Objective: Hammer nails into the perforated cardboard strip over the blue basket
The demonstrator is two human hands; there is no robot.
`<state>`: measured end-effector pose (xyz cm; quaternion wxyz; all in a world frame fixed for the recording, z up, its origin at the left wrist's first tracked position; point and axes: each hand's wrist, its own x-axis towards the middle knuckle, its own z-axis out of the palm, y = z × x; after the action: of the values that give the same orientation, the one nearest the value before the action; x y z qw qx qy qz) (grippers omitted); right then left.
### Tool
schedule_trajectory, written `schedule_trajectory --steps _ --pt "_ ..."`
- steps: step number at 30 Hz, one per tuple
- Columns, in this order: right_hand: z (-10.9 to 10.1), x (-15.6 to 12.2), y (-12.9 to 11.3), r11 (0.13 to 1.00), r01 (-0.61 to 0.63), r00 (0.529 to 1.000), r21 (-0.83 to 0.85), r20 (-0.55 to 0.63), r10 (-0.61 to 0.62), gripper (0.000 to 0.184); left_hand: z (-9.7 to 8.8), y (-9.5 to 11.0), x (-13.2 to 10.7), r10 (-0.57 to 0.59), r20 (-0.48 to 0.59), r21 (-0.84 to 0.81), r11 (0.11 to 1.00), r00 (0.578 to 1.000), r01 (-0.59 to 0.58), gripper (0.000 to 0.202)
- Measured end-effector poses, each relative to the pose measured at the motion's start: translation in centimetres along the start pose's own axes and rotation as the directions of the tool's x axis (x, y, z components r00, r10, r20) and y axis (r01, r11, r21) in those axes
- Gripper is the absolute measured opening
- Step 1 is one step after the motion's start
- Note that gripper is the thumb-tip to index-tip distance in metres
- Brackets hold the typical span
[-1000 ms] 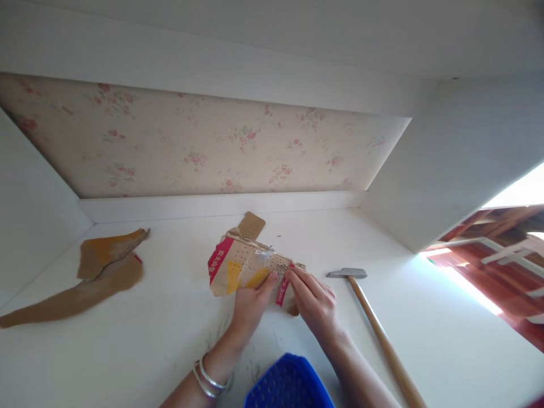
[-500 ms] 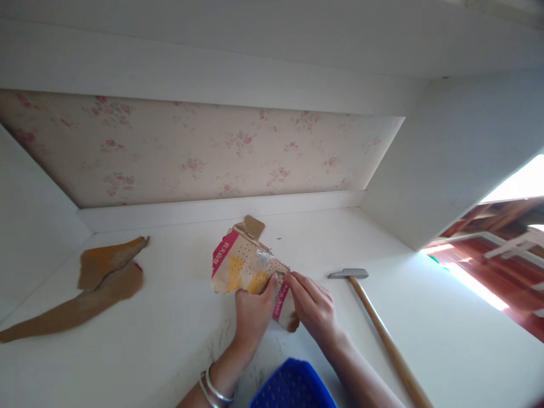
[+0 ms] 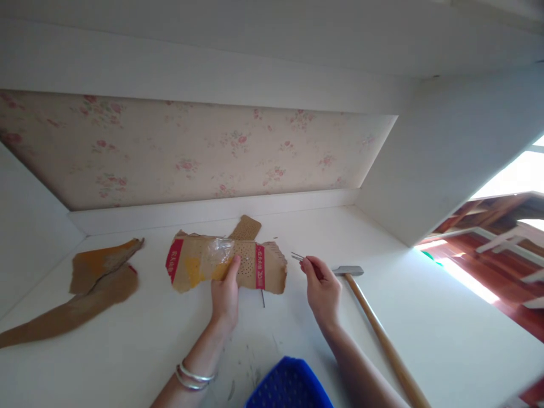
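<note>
My left hand grips the near edge of a torn brown cardboard piece with red stripes, rows of small holes and a scrap of clear plastic, held just above the white surface. My right hand is to the right of the cardboard, fingers pinched on thin metal nails that point left. One more nail lies on the surface below the cardboard. Silver bangles sit on my left wrist.
A hammer with a wooden handle lies just right of my right hand. Torn brown cardboard scraps lie at the left. A blue perforated basket is at the near edge. White shelf walls enclose the surface, with floral wallpaper behind.
The cardboard has swung out flat and shifted left in my left hand. My right hand has come away from it to the right, now pinching nails.
</note>
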<state>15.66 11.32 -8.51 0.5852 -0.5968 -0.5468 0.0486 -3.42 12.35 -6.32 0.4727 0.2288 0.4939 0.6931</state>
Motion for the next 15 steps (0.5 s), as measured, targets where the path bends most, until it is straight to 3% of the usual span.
schedule_trajectory --steps 4,10,15 --pt "0.6 -0.1 0.9 1.000 0.007 0.992 -0.020 0.129 -0.005 0.020 -0.3 -0.3 0.5 -0.113 0.067 -0.225 0.966 0.991 0.125 0.039" --pt "0.9 -1.0 0.1 0.982 0.190 0.890 -0.021 0.425 -0.163 0.026 0.1 -0.2 0.1 -0.150 0.136 -0.299 0.936 0.979 0.185 0.038" --pt "0.8 -1.1 -0.1 0.957 0.289 0.825 0.000 0.507 -0.249 0.026 -0.1 0.0 -0.5 -0.221 0.280 -0.285 0.910 0.934 0.300 0.045"
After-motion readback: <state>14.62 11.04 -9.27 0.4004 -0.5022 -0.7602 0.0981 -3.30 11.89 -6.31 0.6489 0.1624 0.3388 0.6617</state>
